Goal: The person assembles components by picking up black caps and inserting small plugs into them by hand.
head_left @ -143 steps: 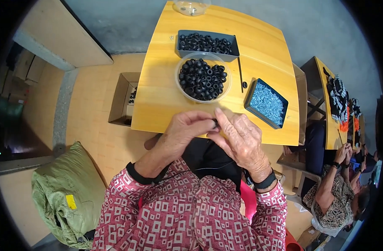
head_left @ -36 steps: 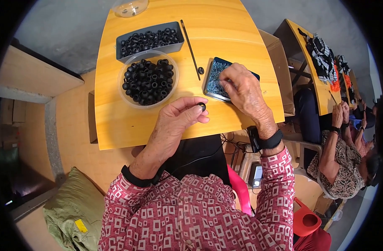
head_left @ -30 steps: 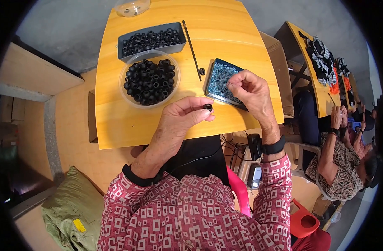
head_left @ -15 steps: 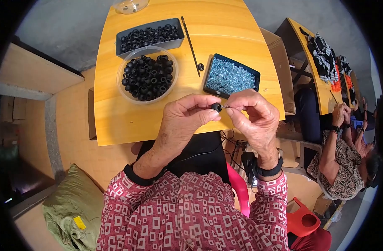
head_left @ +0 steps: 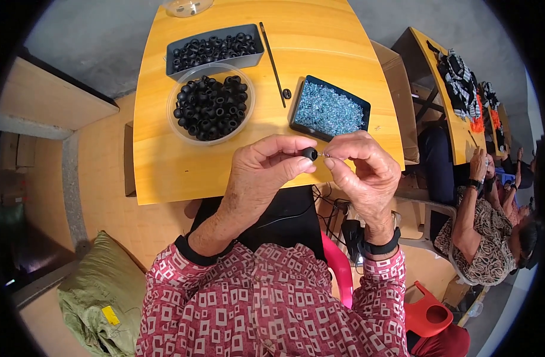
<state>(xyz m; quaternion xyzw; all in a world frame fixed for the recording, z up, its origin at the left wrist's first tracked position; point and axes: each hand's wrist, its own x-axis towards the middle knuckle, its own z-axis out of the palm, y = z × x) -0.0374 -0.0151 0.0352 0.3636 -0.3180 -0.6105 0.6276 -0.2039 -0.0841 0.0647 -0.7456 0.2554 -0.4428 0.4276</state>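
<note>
Over the table's near edge, my left hand (head_left: 255,169) pinches a rounded black hollow piece (head_left: 308,153) between thumb and fingertips, its opening turned to the right. Facing it, my right hand (head_left: 367,172) holds a tiny shiny piece (head_left: 322,154), perhaps a coil spring, close to that opening. Whether its tip enters the hole is too small to tell. Just beyond my right hand lies a dark tray (head_left: 308,132) full of small shiny bluish pieces (head_left: 330,107). Farther left stands a clear round tub (head_left: 253,101) heaped with black hollow pieces (head_left: 210,110).
Behind the tub is a grey rectangular tray (head_left: 248,61) of smaller black pieces. A thin black rod (head_left: 272,64) and one loose black piece (head_left: 286,94) lie on the yellow table (head_left: 320,41). At right, another person (head_left: 483,238) sits at a second table (head_left: 462,140).
My right fingers have drawn back slightly to the right, so more of the shiny piece shows. My left hand keeps its pinch on the black piece, nearly still.
</note>
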